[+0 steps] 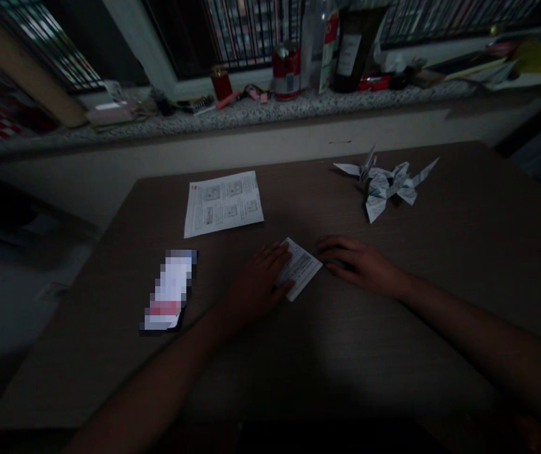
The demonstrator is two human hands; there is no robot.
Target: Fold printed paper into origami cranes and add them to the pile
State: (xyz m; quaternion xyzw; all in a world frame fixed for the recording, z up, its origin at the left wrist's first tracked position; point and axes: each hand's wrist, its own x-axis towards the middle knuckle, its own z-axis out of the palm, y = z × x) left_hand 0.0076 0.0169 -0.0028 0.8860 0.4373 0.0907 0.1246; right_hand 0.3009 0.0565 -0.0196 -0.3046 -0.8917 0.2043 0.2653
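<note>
A small folded square of printed paper lies on the brown table, turned so that its corners point up, down and sideways. My left hand rests over its left side, fingers stretched out, with the thumb along the lower left edge. Close to the paper's right corner is my right hand, palm down and fingers spread, with nothing in it. Whether its fingertips touch the corner I cannot tell. Part of the paper is hidden under my left hand.
Several folded paper cranes stand at the back right of the table. A printed sheet lies at the back left, with a phone nearer me. Cans, bottles and small items line the stone windowsill.
</note>
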